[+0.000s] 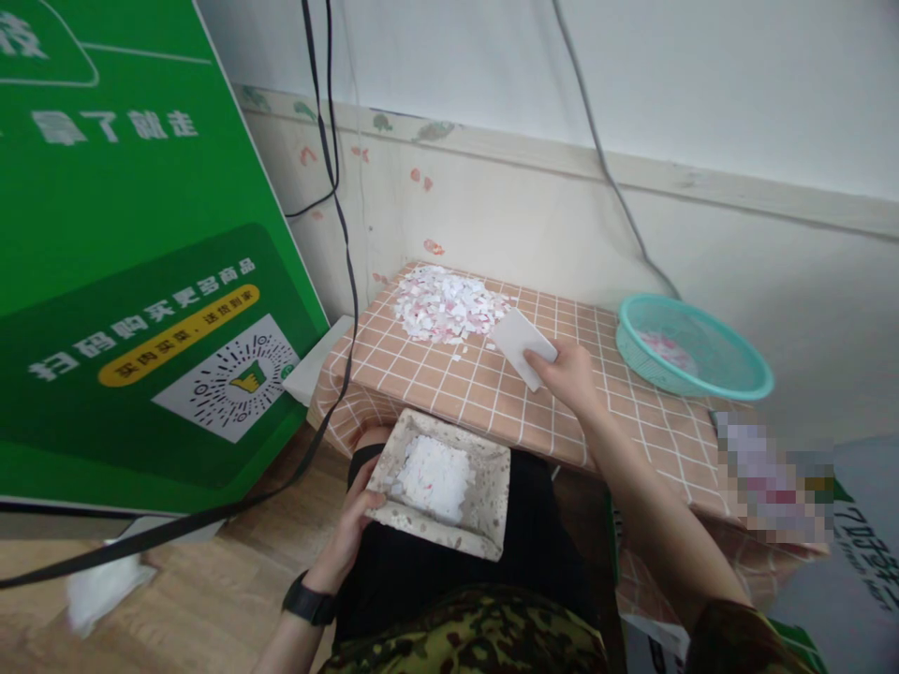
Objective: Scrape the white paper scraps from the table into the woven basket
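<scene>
My left hand [361,510] grips the left edge of a speckled stone-look tray [484,538], held over my lap just below the table's front edge. White shredded paper [435,476] with a few pink flecks lies in the tray. Over the table, my right hand [567,370] pinches a flat white card [521,344] between thumb and fingers. The card's far corner is at the right side of a spread heap of white and pink paper scraps [449,304] on the checked tablecloth [449,382]. Whether the card touches the cloth I cannot tell.
On the table's right stands a turquoise plastic basket [730,370] with pinkish scraps inside. A large green sign board [105,234] rises at the left, with a black cable [344,374] hanging before it. A white bag [109,590] lies on the wooden floor.
</scene>
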The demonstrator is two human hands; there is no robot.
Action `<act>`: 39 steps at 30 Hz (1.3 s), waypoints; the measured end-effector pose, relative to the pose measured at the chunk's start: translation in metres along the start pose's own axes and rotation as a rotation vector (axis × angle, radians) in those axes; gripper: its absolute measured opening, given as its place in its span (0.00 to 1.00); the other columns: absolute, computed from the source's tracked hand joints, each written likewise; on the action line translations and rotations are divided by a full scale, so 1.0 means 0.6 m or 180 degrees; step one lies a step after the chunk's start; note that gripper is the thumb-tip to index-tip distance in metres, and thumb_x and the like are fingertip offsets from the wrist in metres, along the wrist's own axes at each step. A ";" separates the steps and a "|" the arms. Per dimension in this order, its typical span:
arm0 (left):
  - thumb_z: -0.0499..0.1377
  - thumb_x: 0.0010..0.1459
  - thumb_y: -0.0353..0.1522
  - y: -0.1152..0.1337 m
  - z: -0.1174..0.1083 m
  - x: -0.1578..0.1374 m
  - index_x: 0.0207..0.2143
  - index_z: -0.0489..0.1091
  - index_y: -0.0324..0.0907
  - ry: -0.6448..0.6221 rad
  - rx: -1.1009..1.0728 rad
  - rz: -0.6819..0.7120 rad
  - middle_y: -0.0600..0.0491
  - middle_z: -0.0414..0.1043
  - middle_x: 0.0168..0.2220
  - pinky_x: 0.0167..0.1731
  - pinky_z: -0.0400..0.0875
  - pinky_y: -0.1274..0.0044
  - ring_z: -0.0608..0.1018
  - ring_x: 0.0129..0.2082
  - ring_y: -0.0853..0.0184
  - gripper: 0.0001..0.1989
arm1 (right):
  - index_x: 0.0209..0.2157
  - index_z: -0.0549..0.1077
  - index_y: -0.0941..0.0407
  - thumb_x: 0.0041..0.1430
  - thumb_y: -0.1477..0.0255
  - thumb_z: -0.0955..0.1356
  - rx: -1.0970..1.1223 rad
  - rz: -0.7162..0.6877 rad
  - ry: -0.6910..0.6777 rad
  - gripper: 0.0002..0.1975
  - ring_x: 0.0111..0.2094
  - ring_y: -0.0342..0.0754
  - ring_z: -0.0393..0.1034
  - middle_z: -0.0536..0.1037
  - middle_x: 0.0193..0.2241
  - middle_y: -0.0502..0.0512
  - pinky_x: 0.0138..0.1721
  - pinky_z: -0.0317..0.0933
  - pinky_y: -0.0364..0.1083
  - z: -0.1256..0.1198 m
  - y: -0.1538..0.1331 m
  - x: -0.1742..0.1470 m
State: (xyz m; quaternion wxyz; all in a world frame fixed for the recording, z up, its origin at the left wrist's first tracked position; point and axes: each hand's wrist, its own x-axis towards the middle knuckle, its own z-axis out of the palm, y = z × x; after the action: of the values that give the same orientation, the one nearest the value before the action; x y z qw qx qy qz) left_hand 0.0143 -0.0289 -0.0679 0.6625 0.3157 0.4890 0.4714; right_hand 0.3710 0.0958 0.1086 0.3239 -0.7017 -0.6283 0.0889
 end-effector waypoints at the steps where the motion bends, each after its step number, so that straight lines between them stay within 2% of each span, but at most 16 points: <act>1: 0.60 0.50 0.34 0.000 0.000 0.000 0.59 0.67 0.44 -0.0009 -0.0007 -0.0006 0.49 0.76 0.55 0.49 0.69 0.65 0.72 0.57 0.47 0.31 | 0.29 0.78 0.60 0.55 0.62 0.66 -0.0064 0.0050 0.0068 0.16 0.24 0.49 0.69 0.77 0.22 0.57 0.24 0.53 0.44 -0.001 0.001 0.002; 7: 0.60 0.50 0.35 0.001 0.000 0.000 0.59 0.68 0.44 -0.0029 -0.0013 0.0015 0.49 0.76 0.56 0.50 0.68 0.63 0.72 0.58 0.46 0.31 | 0.27 0.77 0.60 0.53 0.62 0.67 0.0052 0.0117 0.0014 0.15 0.23 0.49 0.69 0.77 0.21 0.56 0.23 0.53 0.43 0.000 0.009 0.004; 19: 0.61 0.49 0.35 0.009 0.006 -0.006 0.58 0.68 0.45 0.0012 -0.0032 -0.0027 0.49 0.75 0.56 0.49 0.70 0.64 0.72 0.58 0.47 0.31 | 0.34 0.78 0.61 0.53 0.59 0.67 0.0541 0.0069 -0.0323 0.19 0.25 0.50 0.71 0.79 0.26 0.57 0.24 0.58 0.44 0.013 0.000 0.003; 24: 0.61 0.48 0.35 0.011 0.008 -0.006 0.58 0.68 0.44 0.0053 -0.0018 -0.0029 0.48 0.76 0.55 0.49 0.70 0.64 0.73 0.56 0.47 0.32 | 0.34 0.79 0.60 0.54 0.60 0.67 0.0572 -0.0109 -0.0483 0.18 0.26 0.49 0.71 0.79 0.26 0.56 0.26 0.59 0.44 0.023 -0.008 0.011; 29: 0.60 0.49 0.35 0.007 0.006 -0.005 0.58 0.68 0.44 0.0041 -0.0034 -0.0003 0.48 0.76 0.54 0.50 0.69 0.64 0.74 0.54 0.48 0.32 | 0.31 0.78 0.61 0.52 0.59 0.68 0.0564 0.0067 -0.0231 0.19 0.23 0.49 0.69 0.78 0.24 0.56 0.22 0.55 0.43 0.021 -0.011 0.015; 32: 0.59 0.49 0.34 0.007 0.006 -0.004 0.59 0.67 0.43 0.0055 -0.0032 -0.0020 0.48 0.76 0.53 0.49 0.69 0.63 0.74 0.54 0.48 0.32 | 0.30 0.78 0.62 0.52 0.59 0.68 0.0542 0.0062 -0.0222 0.18 0.24 0.49 0.69 0.78 0.24 0.57 0.23 0.55 0.44 0.020 -0.012 0.013; 39: 0.60 0.50 0.35 0.005 0.003 -0.004 0.59 0.68 0.44 -0.0009 -0.0034 -0.0060 0.49 0.76 0.54 0.49 0.69 0.63 0.74 0.54 0.47 0.31 | 0.30 0.78 0.60 0.53 0.59 0.69 0.0669 -0.0140 -0.0651 0.17 0.25 0.49 0.71 0.79 0.25 0.56 0.24 0.59 0.44 0.027 -0.009 0.009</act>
State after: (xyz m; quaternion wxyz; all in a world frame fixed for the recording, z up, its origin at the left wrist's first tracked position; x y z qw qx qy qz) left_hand 0.0146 -0.0299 -0.0638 0.6693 0.3082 0.4885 0.4673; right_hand 0.3590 0.1063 0.1004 0.3317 -0.6373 -0.6604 0.2182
